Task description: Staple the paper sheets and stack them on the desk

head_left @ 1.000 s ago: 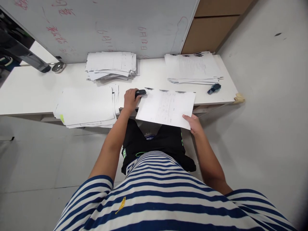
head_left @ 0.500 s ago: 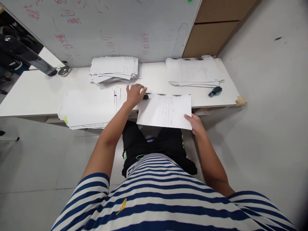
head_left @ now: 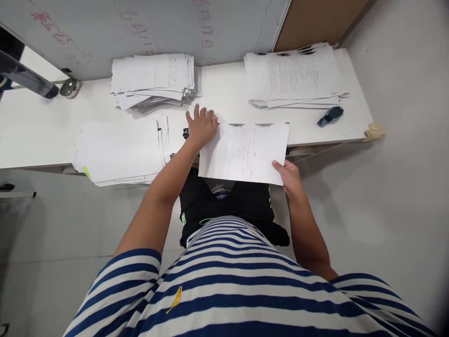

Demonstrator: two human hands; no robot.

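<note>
A white printed sheet of paper [head_left: 245, 150] with dark marks along its top edge hangs partly over the table's front edge. My right hand [head_left: 290, 178] pinches its lower right corner, thumb on top. My left hand [head_left: 202, 127] lies with spread fingers at the sheet's upper left corner, palm down. A small black object [head_left: 185, 133] shows just left of that hand, partly hidden by it; I cannot make out its kind. Farther left lies a loose pile of papers [head_left: 119, 150] with a yellow-green tab.
Two more paper stacks stand at the back of the white table [head_left: 224, 98]: a left stack [head_left: 150, 77] and a right stack [head_left: 294, 75]. A dark blue object [head_left: 330, 116] lies near the right edge. A bottle [head_left: 28, 77] and a whiteboard [head_left: 157, 28] are behind.
My left hand has flattened at the sheet's corner. The black object now shows on the hand's left instead of its right. The camera has tilted down; my right hand keeps the sheet.
</note>
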